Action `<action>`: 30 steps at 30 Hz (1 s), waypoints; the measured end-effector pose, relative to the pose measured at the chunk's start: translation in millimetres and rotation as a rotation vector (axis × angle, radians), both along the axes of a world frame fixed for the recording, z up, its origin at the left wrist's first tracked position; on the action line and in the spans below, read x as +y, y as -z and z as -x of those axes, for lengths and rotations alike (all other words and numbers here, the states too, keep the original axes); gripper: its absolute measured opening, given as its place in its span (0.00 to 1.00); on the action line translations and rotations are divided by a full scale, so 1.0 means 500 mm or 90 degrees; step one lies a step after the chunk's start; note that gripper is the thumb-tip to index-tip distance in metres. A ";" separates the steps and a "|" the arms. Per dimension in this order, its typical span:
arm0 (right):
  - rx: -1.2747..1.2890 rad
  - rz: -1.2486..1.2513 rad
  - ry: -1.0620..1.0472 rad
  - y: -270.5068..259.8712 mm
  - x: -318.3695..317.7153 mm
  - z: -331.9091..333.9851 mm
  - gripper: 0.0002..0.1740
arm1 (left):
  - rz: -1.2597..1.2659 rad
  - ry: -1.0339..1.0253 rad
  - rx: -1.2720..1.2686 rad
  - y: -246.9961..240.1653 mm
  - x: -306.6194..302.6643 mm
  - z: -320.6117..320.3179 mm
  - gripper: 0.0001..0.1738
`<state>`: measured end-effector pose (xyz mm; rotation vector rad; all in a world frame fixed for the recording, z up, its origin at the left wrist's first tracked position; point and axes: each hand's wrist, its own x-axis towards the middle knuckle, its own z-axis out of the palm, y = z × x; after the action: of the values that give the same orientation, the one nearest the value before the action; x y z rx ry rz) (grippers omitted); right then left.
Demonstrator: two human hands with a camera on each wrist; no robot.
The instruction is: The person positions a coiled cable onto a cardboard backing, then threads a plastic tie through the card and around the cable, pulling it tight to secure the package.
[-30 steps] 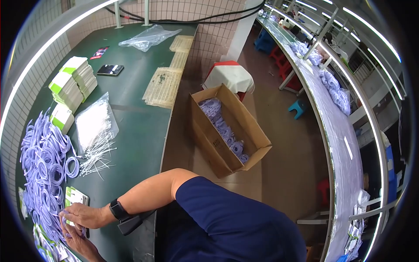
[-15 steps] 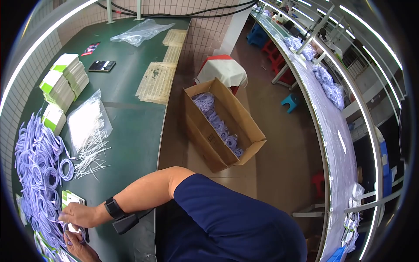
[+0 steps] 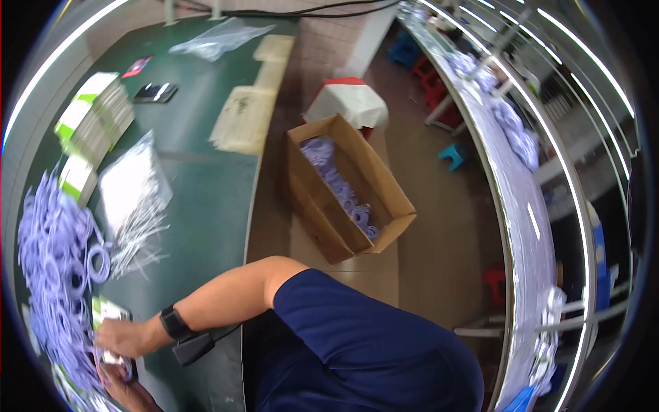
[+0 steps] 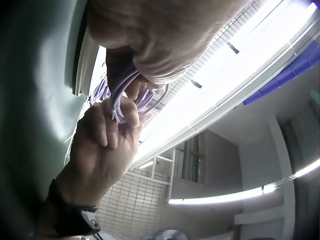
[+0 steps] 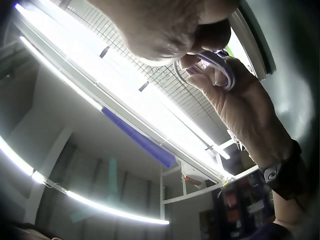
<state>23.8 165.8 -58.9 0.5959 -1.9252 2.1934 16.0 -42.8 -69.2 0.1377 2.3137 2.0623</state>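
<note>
A coil of lavender cable (image 4: 120, 92) is held between both hands, low at the left of the head view. My left hand (image 3: 125, 390) grips the coil from the near side, its thumb and fingers bent round the loops. Across from it my right hand (image 3: 122, 338), with a black band on the wrist, pinches the same coil; a short white end (image 4: 119, 117) shows at its fingers in the left wrist view. Under the hands lies a small stack of white-and-green cards (image 3: 104, 309), partly covered. A large heap of lavender cable coils (image 3: 51, 254) lies beside them.
White cable ties (image 3: 141, 240) spill from a clear bag (image 3: 130, 185) on the green table (image 3: 206, 199). Behind stand stacked white-and-green cards (image 3: 96, 113) and a phone (image 3: 156, 93). A cardboard box (image 3: 384, 192) holding more coils stands on the floor beside the table.
The head view has shifted, so the table and box appear farther left and higher. Both hands stay together at the coil; the right hand's fingers have turned slightly downward over it.
</note>
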 end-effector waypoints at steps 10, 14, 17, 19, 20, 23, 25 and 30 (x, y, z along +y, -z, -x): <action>0.042 -0.165 -0.066 -0.047 0.046 -0.054 0.17 | -0.097 -0.002 -0.046 -0.140 0.074 -0.128 0.21; -0.258 -0.058 -0.233 -0.097 0.064 -0.073 0.20 | -0.326 0.011 -0.069 -0.140 0.090 -0.156 0.23; -0.274 0.000 -0.242 -0.078 0.053 -0.069 0.21 | -0.334 0.003 -0.040 -0.105 0.088 -0.160 0.22; -0.283 -0.023 -0.277 -0.070 0.048 -0.071 0.22 | -0.338 0.007 -0.029 -0.095 0.084 -0.168 0.22; -0.288 -0.036 -0.289 -0.066 0.052 -0.072 0.22 | -0.333 -0.008 -0.036 -0.093 0.078 -0.171 0.21; -0.288 -0.076 -0.304 -0.079 0.059 -0.075 0.23 | -0.337 -0.012 -0.060 -0.080 0.083 -0.163 0.21; -0.286 -0.093 -0.330 -0.086 0.057 -0.072 0.23 | -0.429 0.044 -0.092 -0.071 0.068 -0.159 0.23; -0.272 -0.156 -0.352 -0.086 0.058 -0.076 0.25 | -0.390 0.075 -0.155 -0.064 0.047 -0.156 0.27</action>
<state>61.9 194.7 -15.8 0.8374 -2.5187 2.5925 93.9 -19.4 -37.2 0.0323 1.4492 2.4836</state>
